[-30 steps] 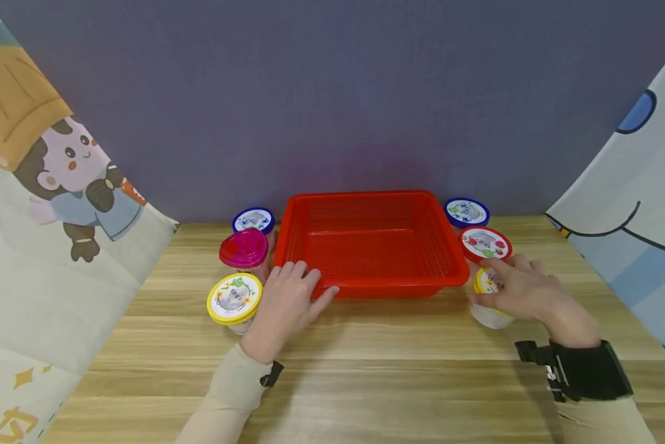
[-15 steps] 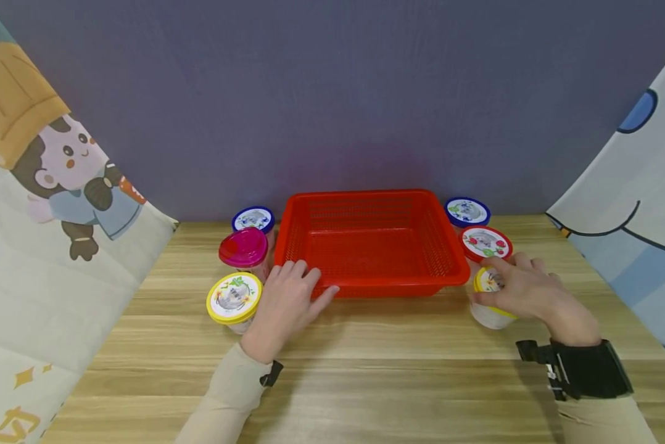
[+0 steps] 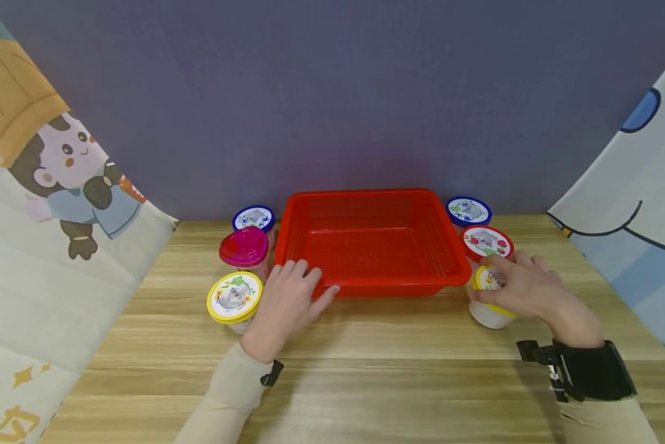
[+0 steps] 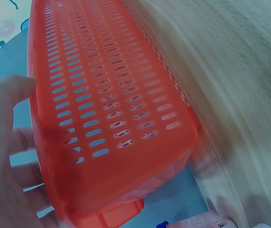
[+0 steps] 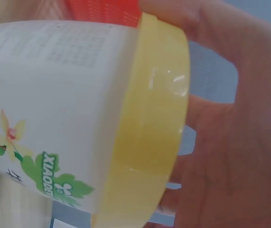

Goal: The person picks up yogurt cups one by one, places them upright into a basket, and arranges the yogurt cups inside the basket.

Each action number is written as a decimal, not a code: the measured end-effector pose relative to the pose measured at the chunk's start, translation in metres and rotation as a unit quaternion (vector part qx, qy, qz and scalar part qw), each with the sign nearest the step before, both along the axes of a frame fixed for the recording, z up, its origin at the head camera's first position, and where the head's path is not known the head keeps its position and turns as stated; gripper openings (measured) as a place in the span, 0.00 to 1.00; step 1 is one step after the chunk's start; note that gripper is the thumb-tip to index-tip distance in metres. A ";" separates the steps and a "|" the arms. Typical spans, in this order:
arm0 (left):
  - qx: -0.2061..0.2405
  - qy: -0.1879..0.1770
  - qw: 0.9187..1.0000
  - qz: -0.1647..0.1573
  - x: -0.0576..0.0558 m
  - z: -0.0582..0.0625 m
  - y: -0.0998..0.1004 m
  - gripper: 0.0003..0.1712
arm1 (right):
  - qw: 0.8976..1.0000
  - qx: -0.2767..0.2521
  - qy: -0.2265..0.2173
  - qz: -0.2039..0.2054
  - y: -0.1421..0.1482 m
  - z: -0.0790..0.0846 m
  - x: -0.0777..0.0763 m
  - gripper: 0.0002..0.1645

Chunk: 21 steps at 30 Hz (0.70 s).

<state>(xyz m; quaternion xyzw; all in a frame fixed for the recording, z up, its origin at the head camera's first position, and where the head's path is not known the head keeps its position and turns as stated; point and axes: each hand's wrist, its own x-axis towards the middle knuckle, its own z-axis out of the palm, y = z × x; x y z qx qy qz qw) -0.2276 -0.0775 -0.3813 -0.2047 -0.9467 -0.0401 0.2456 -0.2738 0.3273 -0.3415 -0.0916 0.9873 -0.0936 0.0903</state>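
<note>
In the head view my left hand [image 3: 287,302] rests at the near left corner of a red plastic basket [image 3: 360,290]. Its fingers lie over the rim and its thumb points right along the front; the left wrist view has the thumb tip at the rim's edge. My right hand [image 3: 524,290] holds a white tub [image 5: 50,95] by its yellow lid [image 5: 149,123], thumb on one side and fingers on the other. Right behind that hand stands a red-lidded tub [image 3: 485,242]. A yellow-lidded tub [image 3: 234,298] sits just left of my left hand.
Left of the basket are a tub with a magenta lid [image 3: 243,246] and a blue-lidded tub [image 3: 253,218]. Another blue-lidded tub [image 3: 468,211] stands at the back right. All are on a wood-grain table [image 3: 377,370] against a grey-blue wall [image 3: 355,92].
Both hands stay in place, the left at the basket rim and the right on the yellow-lidded tub. Only a very slight shift of the whole head view shows.
</note>
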 end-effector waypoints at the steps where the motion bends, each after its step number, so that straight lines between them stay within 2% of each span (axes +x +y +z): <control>1: 0.001 0.000 1.000 0.000 0.000 0.000 0.000 0.25 | 1.000 0.000 0.003 0.001 0.000 0.001 0.001 0.52; 6: 0.003 -0.004 1.000 0.002 0.000 0.000 0.000 0.24 | 1.000 -0.001 0.014 0.004 -0.002 0.003 0.004 0.49; 13: 0.003 0.000 1.000 -0.003 -0.001 0.000 0.001 0.25 | 1.000 0.007 0.028 0.007 -0.006 0.008 0.007 0.50; 21: 0.000 0.001 1.000 0.002 0.000 0.000 0.000 0.25 | 0.999 0.021 0.042 0.014 -0.011 0.020 0.011 0.50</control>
